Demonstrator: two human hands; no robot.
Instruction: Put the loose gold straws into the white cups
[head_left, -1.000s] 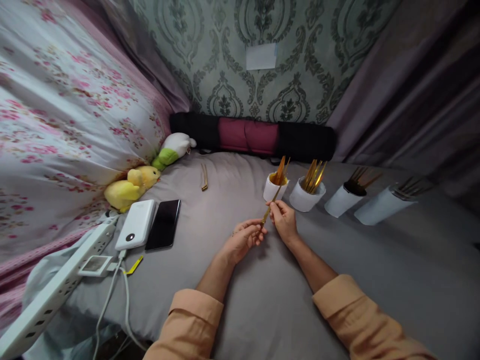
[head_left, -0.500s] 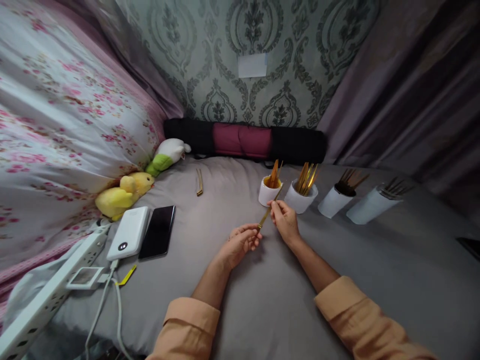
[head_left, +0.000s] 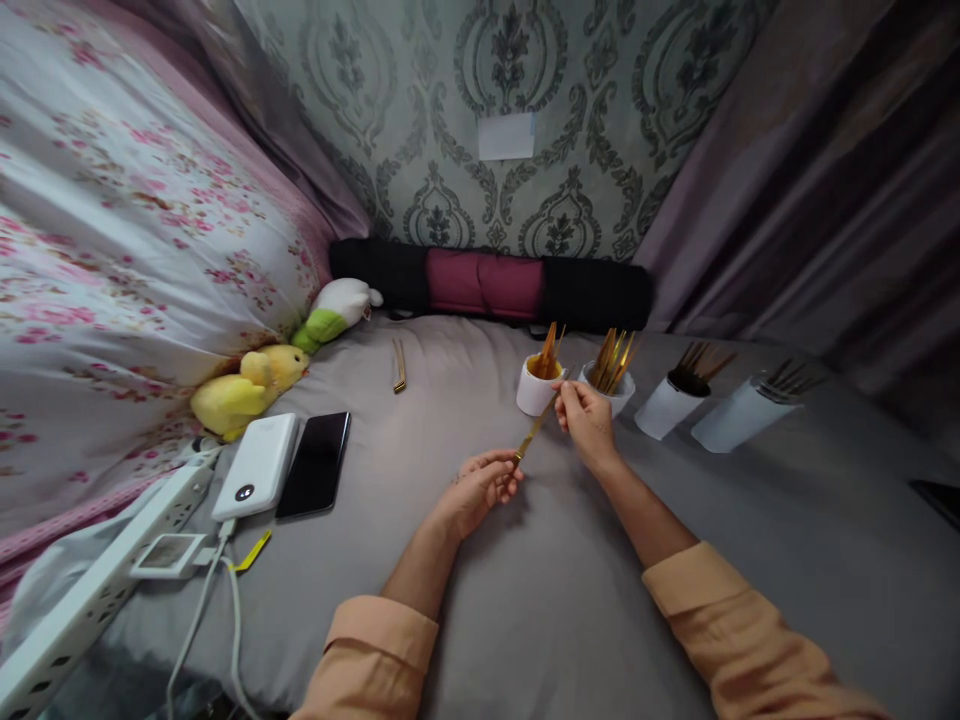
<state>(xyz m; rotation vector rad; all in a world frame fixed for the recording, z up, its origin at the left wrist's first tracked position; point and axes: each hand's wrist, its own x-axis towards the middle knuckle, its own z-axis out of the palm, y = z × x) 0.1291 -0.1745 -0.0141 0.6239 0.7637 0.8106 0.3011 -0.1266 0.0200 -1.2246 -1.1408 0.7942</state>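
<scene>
The left hand (head_left: 484, 490) pinches the lower end of a slender gold-coloured strip (head_left: 534, 433) between thumb and fingers, while the right hand (head_left: 589, 422) has thumb and forefinger pressed together on it near its upper end. The strip slants up and to the right from one hand to the other, above a grey sheet (head_left: 525, 620). Just beyond the right hand stand a short white cup (head_left: 535, 396) holding orange-gold strips (head_left: 548, 352) and a wider white cup (head_left: 621, 398) holding shiny gold strips (head_left: 611, 362) (whether the fingers touch either cup, I cannot tell). Farther right come a third white container (head_left: 664, 412) and a longer fourth container (head_left: 739, 422), dark slim sticks (head_left: 694, 362) poking from both. A bent gold-coloured piece (head_left: 399, 368) lies well apart on the sheet, beyond a black smartphone (head_left: 315, 465) beside a white power bank (head_left: 255, 465).
</scene>
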